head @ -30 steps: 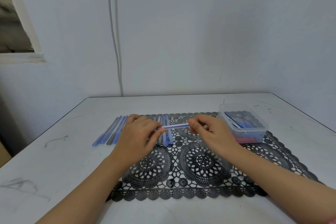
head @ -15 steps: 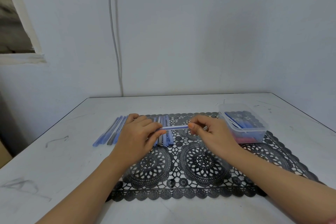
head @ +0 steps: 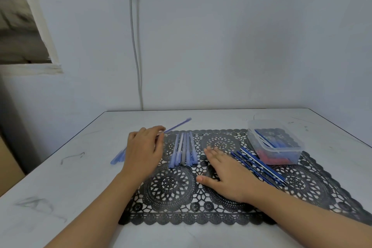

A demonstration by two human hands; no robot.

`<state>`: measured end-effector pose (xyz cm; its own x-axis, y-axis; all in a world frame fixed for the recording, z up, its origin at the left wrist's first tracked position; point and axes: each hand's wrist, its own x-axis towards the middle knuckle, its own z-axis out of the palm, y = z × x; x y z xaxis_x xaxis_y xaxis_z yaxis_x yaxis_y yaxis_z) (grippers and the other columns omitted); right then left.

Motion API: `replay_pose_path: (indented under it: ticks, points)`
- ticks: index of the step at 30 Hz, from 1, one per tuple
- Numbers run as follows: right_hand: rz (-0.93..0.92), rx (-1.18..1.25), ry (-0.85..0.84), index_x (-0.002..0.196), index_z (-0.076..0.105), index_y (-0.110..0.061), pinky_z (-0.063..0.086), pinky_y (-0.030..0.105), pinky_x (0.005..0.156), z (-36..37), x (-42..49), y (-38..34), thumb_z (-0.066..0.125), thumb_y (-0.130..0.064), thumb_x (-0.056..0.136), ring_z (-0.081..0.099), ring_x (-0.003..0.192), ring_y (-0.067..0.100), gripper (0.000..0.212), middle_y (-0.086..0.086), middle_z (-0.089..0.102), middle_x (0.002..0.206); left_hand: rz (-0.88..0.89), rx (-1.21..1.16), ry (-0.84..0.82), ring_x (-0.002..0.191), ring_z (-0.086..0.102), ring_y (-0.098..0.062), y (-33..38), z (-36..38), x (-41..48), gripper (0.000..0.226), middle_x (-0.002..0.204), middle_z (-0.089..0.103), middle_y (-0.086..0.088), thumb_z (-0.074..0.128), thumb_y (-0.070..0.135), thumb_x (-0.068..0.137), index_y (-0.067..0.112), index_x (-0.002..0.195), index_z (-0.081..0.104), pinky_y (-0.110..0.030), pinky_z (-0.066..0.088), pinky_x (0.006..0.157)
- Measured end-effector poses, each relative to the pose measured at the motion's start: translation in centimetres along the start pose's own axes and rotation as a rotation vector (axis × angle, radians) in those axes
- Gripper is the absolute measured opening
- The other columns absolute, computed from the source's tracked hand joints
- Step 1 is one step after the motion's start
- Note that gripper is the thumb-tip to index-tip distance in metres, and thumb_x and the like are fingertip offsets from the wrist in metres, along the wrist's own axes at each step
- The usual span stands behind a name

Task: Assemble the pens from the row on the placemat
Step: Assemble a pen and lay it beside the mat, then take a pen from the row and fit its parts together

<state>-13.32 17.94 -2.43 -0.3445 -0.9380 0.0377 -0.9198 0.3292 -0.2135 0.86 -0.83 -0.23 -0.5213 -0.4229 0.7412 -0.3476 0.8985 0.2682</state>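
**Head view.** A pale-blue pen (head: 177, 126) is being gripped by the left hand (head: 144, 151). The fingers are being kept curled round its near end, while the rest of the pen is being held out past the fingertips, slanting away and to the right above the table (head: 70, 187). The hand is being held over the left edge of the black lace placemat (head: 302, 185). A cluster of blue pens (head: 117, 159) is lying on the table beside that edge and is being partly hidden by the hand.

The right hand (head: 225, 175) is being laid palm-down on the middle of the placemat, with its fingers straight and spread and nothing held. Between the two hands, a row of pen barrels (head: 184, 150) is lying side by side on the placemat, pointing away from the person. Thin dark-blue refills (head: 259, 167) are lying just beside the right hand on its outer side; whether they are being touched cannot be told.

Blue and red parts are being held in a clear plastic container (head: 265, 121), which is standing on the placemat's far right corner. A grey cable (head: 136, 46) is hanging down the wall behind the table.
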Motion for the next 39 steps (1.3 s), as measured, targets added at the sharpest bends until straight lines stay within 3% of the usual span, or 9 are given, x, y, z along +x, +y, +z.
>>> replay_pose_path:
  ticks: [3,7,11,14,20,24,29,33,39]
  points:
    - [-0.002,-0.079,-0.032,0.149,-0.003,-0.020,0.002,0.034,0.118,0.2,0.4,0.0,0.002,-0.082,0.066,-0.007,0.143,0.010,0.104,-0.004,-0.008,0.156,-0.206,0.007,0.026,0.076,0.057,-0.021,-1.2,-0.6,0.5,0.022,0.074,0.057,0.006,0.046,0.022,0.098,0.014,0.106,0.063,-0.032,0.032,0.084]
    - [-0.003,-0.103,-0.036,0.149,-0.001,-0.021,0.002,0.034,0.118,0.3,0.4,0.1,0.000,-0.083,0.065,-0.007,0.143,0.010,0.105,-0.004,-0.008,0.156,-0.451,0.070,0.018,0.082,0.063,-0.026,-4.6,-0.9,0.8,0.021,0.078,0.069,0.000,0.044,0.025,0.098,0.015,0.104,0.062,-0.037,0.036,0.090]
    - [0.000,-0.120,-0.039,0.149,-0.002,-0.022,0.002,0.034,0.118,0.4,0.5,0.1,-0.002,-0.084,0.063,-0.007,0.143,0.010,0.106,-0.005,-0.008,0.156,-0.580,0.243,-0.052,0.093,0.061,-0.027,-7.5,-1.3,0.4,0.026,0.093,0.070,-0.003,0.043,0.028,0.099,0.014,0.106,0.063,-0.036,0.032,0.089]
    - [-0.002,-0.117,-0.030,0.149,-0.001,-0.022,0.004,0.034,0.118,0.5,0.6,0.2,-0.006,-0.087,0.059,-0.006,0.143,0.010,0.112,-0.006,-0.007,0.156,-0.647,0.225,-0.110,0.096,0.061,-0.029,-8.7,-1.2,0.0,0.025,0.099,0.070,-0.006,0.047,0.025,0.096,0.011,0.102,0.068,-0.036,0.039,0.090]
    - [-0.004,-0.116,-0.029,0.149,-0.001,-0.024,0.004,0.033,0.118,0.5,0.6,0.2,-0.014,-0.091,0.051,-0.005,0.143,0.009,0.120,-0.008,-0.006,0.156,-0.682,0.195,-0.144,0.072,0.062,-0.028,-9.2,-1.3,-0.2,0.029,0.072,0.067,-0.007,0.052,0.022,0.093,0.009,0.073,0.067,-0.035,0.049,0.075]
    - [-0.002,-0.117,-0.027,0.149,0.000,-0.024,0.004,0.032,0.118,0.3,0.5,0.0,-0.017,-0.092,0.047,-0.005,0.143,0.008,0.123,-0.008,-0.006,0.156,-0.681,0.255,-0.205,0.053,0.050,-0.023,-9.3,-1.3,-0.2,0.035,0.048,0.046,0.001,0.052,0.017,0.088,0.014,0.054,0.051,-0.030,0.041,0.063]
    - [-0.004,-0.124,-0.023,0.149,0.000,-0.024,0.003,0.031,0.117,0.2,0.5,-0.1,-0.017,-0.091,0.047,-0.005,0.143,0.007,0.123,-0.009,-0.006,0.156,-0.655,0.359,-0.276,0.050,0.042,-0.025,-8.7,-1.4,-0.1,0.040,0.046,0.032,0.004,0.048,0.015,0.087,0.019,0.049,0.034,-0.033,0.040,0.077]
    - [-0.006,-0.127,-0.027,0.149,-0.001,-0.024,0.003,0.031,0.117,0.2,0.5,-0.1,-0.015,-0.091,0.050,-0.005,0.143,0.007,0.120,-0.009,-0.006,0.156,-0.647,0.435,-0.295,0.048,0.031,-0.016,-8.5,-1.2,-0.1,0.037,0.049,0.034,0.005,0.045,0.019,0.087,0.020,0.052,0.032,-0.032,0.036,0.080]
    - [-0.007,-0.126,-0.027,0.149,-0.001,-0.024,0.003,0.031,0.118,0.2,0.6,-0.1,-0.014,-0.090,0.051,-0.005,0.143,0.007,0.118,-0.009,-0.006,0.156,-0.705,0.361,-0.274,0.071,0.054,-0.025,-9.3,-0.4,-0.3,0.036,0.054,0.040,0.003,0.047,0.023,0.087,0.017,0.052,0.040,-0.033,0.039,0.075]
